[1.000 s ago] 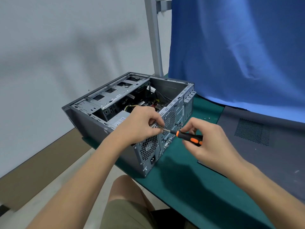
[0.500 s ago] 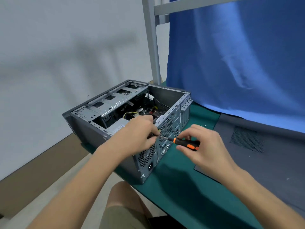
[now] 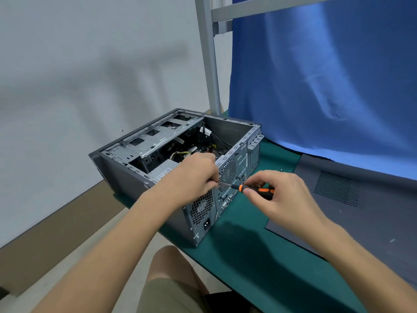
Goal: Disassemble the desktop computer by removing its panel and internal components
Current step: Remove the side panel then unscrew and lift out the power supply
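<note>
An open grey desktop computer case (image 3: pixel 126 177) lies on its side on the green mat, its rear face with fan grilles toward me. Inside I see a drive cage (image 3: pixel 155 136), cables and the silver power supply (image 3: pixel 162 171). My right hand (image 3: pixel 282 197) grips the black and orange handle of a screwdriver (image 3: pixel 259 190), pointing its shaft left at the case's rear edge. My left hand (image 3: pixel 194 177) rests on the rear top edge of the case and pinches the screwdriver's shaft near the tip. The tip itself is hidden by my fingers.
The removed dark side panel (image 3: pixel 352 204) with a perforated vent lies flat on the green mat (image 3: pixel 243 256) to the right. A few small screws (image 3: pixel 281 170) lie behind my right hand. A blue cloth (image 3: pixel 327 75) hangs behind; a metal post (image 3: pixel 209 55) stands at the table's back corner.
The view has tilted up a little, so case and hands sit lower in frame. Both hands keep the same hold on the screwdriver at the case's rear edge.
</note>
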